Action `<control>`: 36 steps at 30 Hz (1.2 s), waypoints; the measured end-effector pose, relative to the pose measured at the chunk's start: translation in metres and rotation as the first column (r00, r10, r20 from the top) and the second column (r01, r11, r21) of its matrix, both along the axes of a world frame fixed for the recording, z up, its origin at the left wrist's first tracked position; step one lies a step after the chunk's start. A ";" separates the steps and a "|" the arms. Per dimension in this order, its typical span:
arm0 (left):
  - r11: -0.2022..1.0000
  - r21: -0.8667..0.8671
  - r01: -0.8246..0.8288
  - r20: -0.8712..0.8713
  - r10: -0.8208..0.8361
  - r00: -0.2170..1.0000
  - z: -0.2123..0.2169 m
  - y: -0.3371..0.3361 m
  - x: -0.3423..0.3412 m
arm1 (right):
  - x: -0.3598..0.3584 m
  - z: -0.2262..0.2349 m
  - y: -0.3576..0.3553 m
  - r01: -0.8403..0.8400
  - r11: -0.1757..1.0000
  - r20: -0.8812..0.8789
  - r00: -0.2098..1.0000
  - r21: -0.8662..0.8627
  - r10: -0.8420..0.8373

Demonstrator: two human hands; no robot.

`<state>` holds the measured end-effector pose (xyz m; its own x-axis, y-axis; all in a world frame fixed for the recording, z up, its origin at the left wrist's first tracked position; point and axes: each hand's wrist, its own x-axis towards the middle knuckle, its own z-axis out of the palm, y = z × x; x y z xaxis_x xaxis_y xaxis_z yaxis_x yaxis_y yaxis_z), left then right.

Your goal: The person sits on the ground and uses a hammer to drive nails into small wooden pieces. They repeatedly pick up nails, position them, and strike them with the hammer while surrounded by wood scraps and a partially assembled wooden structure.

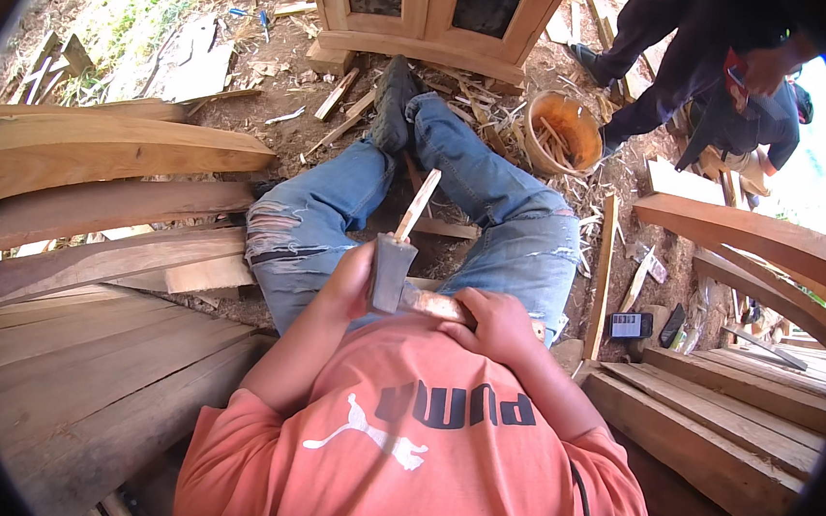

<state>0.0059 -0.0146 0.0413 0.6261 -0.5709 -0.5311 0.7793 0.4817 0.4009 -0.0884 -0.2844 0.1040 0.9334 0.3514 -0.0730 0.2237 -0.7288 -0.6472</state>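
My right hand (497,325) is closed around the wooden handle (440,306) of a hammer held across my lap. Its grey, block-shaped head (393,274) points to the left, beside my left hand (351,280). The left fingers curl behind the head and are mostly hidden. A thin, split wooden strip (419,205) stands up at a slant just above the head, apparently in the left hand's grip. Whether the strip touches the hammer head I cannot tell.
Curved timber pieces (112,142) are stacked at left, with more boards (735,230) at right. An orange bucket (565,134) of scraps stands ahead, near a panelled wooden cabinet (420,40). Another person (682,46) stands at far right. A phone (631,325) lies on the ground.
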 end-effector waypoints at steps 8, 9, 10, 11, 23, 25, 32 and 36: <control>0.954 0.293 -0.064 0.098 0.036 0.994 -0.017 0.013 0.016 | 0.043 -0.010 0.008 0.099 0.992 -0.268 0.961 0.081 -0.074; 0.960 0.275 -0.050 0.088 0.027 0.996 -0.021 0.015 0.021 | 0.051 -0.018 0.009 0.103 0.990 -0.301 0.951 0.094 -0.071; 0.966 0.256 -0.037 0.078 0.018 0.997 -0.025 0.019 0.027 | 0.059 -0.027 0.012 0.117 0.985 -0.326 0.943 0.124 -0.071; 0.975 0.218 -0.036 0.070 0.021 0.997 -0.043 0.029 0.035 | 0.068 -0.036 0.015 0.127 0.980 -0.349 0.935 0.156 -0.066; 0.092 0.925 -0.369 0.311 -0.741 0.595 -0.101 -0.028 0.126 | 0.148 -0.118 0.032 0.551 0.754 -0.803 0.594 0.358 -0.052; 0.074 0.827 -0.558 0.396 -0.780 0.484 -0.108 -0.036 0.124 | 0.148 -0.131 0.031 0.591 0.707 -0.823 0.567 0.389 -0.021; 0.170 0.799 -0.577 0.535 -0.637 0.555 -0.131 -0.039 0.126 | 0.129 -0.118 0.028 0.618 0.641 -0.818 0.574 0.455 0.027; 0.229 0.772 -0.592 0.589 -0.606 0.534 -0.129 -0.037 0.127 | 0.106 -0.106 0.024 0.576 0.709 -0.768 0.636 0.408 -0.075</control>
<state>0.1328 -0.0517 -0.0873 0.9929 -0.1057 0.0537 -0.1109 -0.6674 0.7364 0.0180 -0.2604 -0.0023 0.7587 0.2306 -0.6092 -0.6094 -0.0790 -0.7889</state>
